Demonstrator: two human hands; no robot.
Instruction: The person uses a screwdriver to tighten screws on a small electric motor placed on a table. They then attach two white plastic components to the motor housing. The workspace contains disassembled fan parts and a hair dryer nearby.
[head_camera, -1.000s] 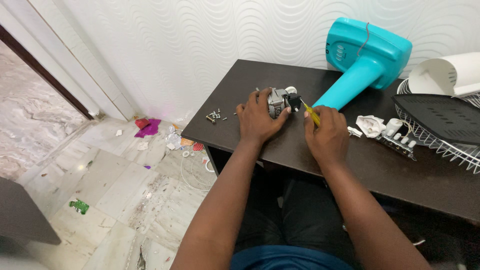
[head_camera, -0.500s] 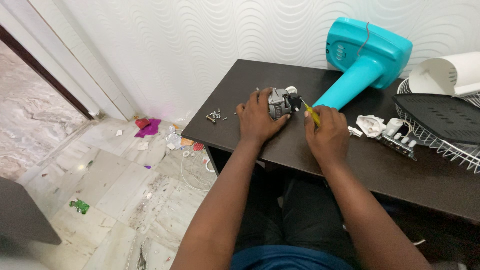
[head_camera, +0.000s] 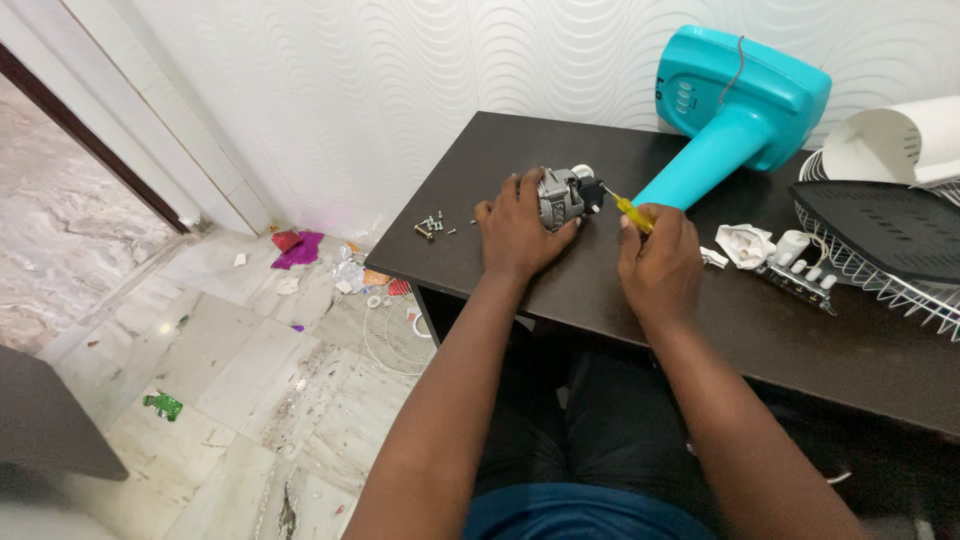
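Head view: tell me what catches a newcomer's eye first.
The turquoise fan base lying tilted at the far edge of the dark table stands out most. In front of it, the left hand grips a small grey motor while the right hand holds a yellow-handled screwdriver to it. Loose screws lie left of the hands.

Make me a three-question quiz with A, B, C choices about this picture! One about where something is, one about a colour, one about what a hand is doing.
1. Where do the loose screws lie?
A. on the floor
B. on the dark table, left of the left hand
C. in the wire grille

2. What colour is the big fan stand?
A. turquoise
B. red
C. yellow

3. What is the right hand doing?
A. resting flat
B. holding a yellow-handled screwdriver pointed at the grey motor
C. lifting a cup

Answers: 1 B, the screws sit on the tabletop near its corner. 2 A, the stand is turquoise. 3 B, the tool sticks out of the fist.
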